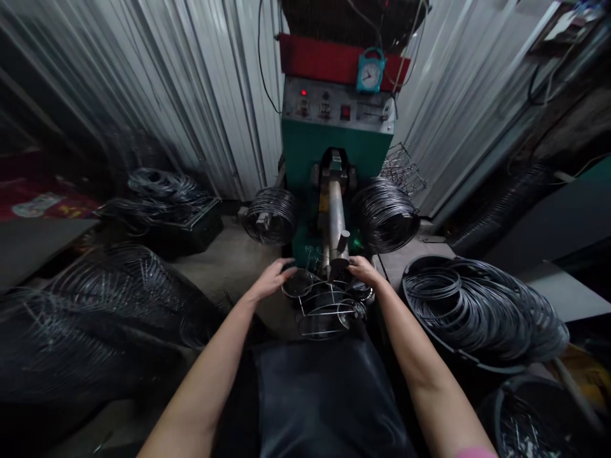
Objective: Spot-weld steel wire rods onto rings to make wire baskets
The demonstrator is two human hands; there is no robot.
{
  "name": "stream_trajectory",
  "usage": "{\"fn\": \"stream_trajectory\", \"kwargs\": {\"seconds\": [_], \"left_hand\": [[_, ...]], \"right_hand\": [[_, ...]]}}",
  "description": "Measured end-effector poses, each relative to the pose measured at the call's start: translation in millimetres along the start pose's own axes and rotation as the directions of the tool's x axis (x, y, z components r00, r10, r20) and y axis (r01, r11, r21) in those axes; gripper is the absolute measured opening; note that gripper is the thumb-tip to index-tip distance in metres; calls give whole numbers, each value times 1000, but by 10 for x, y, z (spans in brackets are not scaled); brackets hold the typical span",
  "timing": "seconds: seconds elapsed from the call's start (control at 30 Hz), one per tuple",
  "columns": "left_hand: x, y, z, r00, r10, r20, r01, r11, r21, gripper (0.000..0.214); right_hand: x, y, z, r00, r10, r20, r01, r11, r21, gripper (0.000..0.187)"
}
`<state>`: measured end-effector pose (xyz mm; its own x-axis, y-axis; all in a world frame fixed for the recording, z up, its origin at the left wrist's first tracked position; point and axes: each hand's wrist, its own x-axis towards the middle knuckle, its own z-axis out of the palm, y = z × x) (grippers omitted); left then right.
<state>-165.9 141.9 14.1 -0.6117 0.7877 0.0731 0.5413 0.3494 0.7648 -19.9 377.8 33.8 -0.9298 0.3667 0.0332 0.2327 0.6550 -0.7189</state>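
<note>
A round wire frame [325, 310] of thin metal rods and rings sits in front of me, below the working end of a green spot-welding machine [305, 152]. My left hand [273, 280] is at the frame's left side, by a small wire ring [298, 284]; its thumb and fingers are apart. On the other side, my right hand [365, 271] has its fingers curled in beside the machine's metal arm [337, 219], above the frame's right part. What those fingers pinch is too dark and small to make out.
Coils of wire rings hang left [270, 216] and right [387, 213] of the machine. A black tub [477, 362] full of rings stands at right, a bucket [499, 420] of small metal parts below it. Piled wire pieces [119, 299] lie left. A blue clock [370, 71] hangs above the control panel.
</note>
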Motion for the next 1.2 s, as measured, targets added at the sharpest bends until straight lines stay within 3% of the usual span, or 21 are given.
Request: {"fn": "stream_trajectory", "kwargs": {"seconds": [0.07,0.13,0.27,0.33,0.43,0.5,0.63,0.7,0.77,0.83,0.9,1.1,1.2], "left_hand": [[-237,-192,-4,975,29,222,4,990,-144,39],[-460,-297,85,944,36,327,38,975,-219,38],[-766,-194,298,981,12,192,41,962,-269,23],[-906,-70,264,976,85,202,-29,963,-269,20],[-1201,88,-29,919,266,290,-203,952,-229,20],[-1421,133,-338,898,305,318,-271,951,-148,19],[-1688,0,-1008,962,109,252,-158,970,184,15],[-1713,-154,-1250,987,-28,158,-37,918,395,15],[-1698,-330,-1359,992,-124,17,92,815,572,16],[-1671,-513,-1315,981,-168,-100,192,727,659,20],[-1643,-699,-1137,967,-205,-153,253,688,680,24],[-1582,-1261,-374,921,-374,-110,346,655,672,21],[-1568,-1462,-190,898,-434,-71,370,658,656,16]], "right_hand": [[-37,18,-41,1000,3,3,-3,999,39,32],[-88,25,-51,1000,4,17,-5,996,93,36],[-218,-3,-8,997,12,76,-24,987,158,43],[-288,-29,20,995,-11,98,-5,987,162,43],[-401,-85,69,997,-27,72,15,986,168,43],[-497,-148,122,999,-6,39,-1,982,189,44],[-730,-324,297,998,44,43,-54,966,252,46],[-841,-411,395,998,46,45,-56,960,273,45],[-941,-484,477,999,37,39,-47,957,286,44],[-1035,-541,534,999,32,25,-38,956,292,43],[-1129,-586,569,999,38,6,-38,955,294,43],[-1401,-670,600,998,58,35,-65,960,271,44],[-1498,-689,590,998,45,40,-53,974,222,44]]}}
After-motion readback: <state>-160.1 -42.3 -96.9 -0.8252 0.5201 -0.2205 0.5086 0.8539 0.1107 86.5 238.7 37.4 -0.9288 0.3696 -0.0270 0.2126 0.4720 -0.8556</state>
